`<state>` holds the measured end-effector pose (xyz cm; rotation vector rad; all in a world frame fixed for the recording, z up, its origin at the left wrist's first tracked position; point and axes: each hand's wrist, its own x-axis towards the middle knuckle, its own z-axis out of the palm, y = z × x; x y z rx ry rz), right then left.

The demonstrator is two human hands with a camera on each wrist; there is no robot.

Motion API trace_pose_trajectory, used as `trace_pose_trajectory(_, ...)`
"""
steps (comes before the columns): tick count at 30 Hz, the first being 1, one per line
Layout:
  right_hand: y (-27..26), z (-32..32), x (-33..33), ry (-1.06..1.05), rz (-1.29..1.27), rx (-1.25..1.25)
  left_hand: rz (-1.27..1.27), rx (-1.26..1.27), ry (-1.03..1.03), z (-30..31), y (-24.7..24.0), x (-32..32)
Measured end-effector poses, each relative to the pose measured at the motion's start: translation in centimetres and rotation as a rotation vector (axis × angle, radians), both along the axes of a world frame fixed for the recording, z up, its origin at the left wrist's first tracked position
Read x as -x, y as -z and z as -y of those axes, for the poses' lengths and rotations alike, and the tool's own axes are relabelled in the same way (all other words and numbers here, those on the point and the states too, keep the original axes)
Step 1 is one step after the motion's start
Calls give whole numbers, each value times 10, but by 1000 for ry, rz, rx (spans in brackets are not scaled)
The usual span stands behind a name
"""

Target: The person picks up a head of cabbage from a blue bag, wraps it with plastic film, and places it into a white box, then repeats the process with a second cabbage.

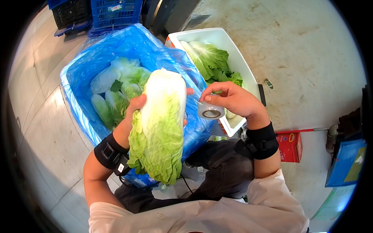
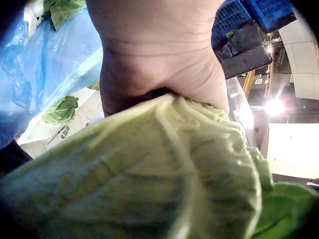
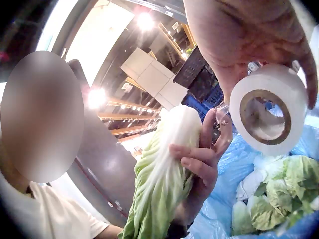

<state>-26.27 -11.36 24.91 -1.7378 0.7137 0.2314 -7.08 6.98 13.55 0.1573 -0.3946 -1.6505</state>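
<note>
A long napa cabbage (image 1: pixel 163 128) with a white base and pale green leaves is gripped from beneath by my left hand (image 1: pixel 134 112); its thumb lies along the side and fingertips show past the far edge. In the right wrist view, the fingers of the left hand (image 3: pixel 202 162) lie against the cabbage (image 3: pixel 164 169). My right hand (image 1: pixel 235 99) holds a roll of clear tape (image 1: pixel 211 111) just right of the cabbage base. A clear strip runs between the roll (image 3: pixel 269 109) and the left fingertips. Leaves fill the left wrist view's lower part.
Below the hands stands a bin lined with blue plastic (image 1: pixel 77 73), with several cabbages (image 1: pixel 116 91) inside. Behind the right hand is a white foam box (image 1: pixel 241 58) holding leafy cabbage (image 1: pixel 208 58). Blue crates (image 1: pixel 116 13) stand at the back; a red box (image 1: pixel 289 147) lies right.
</note>
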Motion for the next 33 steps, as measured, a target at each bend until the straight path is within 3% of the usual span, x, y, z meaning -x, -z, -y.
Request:
trace_pose_trajectory(3, 5, -1, 2, -7, 100, 80, 87, 47, 5, 1, 2, -3)
trace_pose_trajectory(5, 3, -4, 1, -42, 117, 387, 122, 79, -6, 7, 15, -5)
trace_pose_trajectory(8, -4, -8, -3, -146, 147, 538, 178, 45, -9, 17, 38, -6)
trace_pose_trajectory(13, -14, -31, -13, -155, 184, 492, 233, -160, -66, 23, 42, 6)
trace_pose_trajectory(15, -13, -39, -18, -153, 212, 460, 238, -167, -39, 26, 47, 12)
trace_pose_trajectory(21, -8, -42, -22, -212, 57, 707, -27, -21, 174, 31, 59, 18)
trace_pose_trajectory(28, -8, -38, -20, -100, -20, 727, 203, -74, -22, 28, 48, 28)
trace_pose_trajectory(32, -5, -40, -22, -87, -21, 731, 180, -107, -54, 31, 53, 33)
trace_pose_trajectory(33, -4, -39, -22, -84, -22, 732, 293, -98, -105, 30, 51, 35)
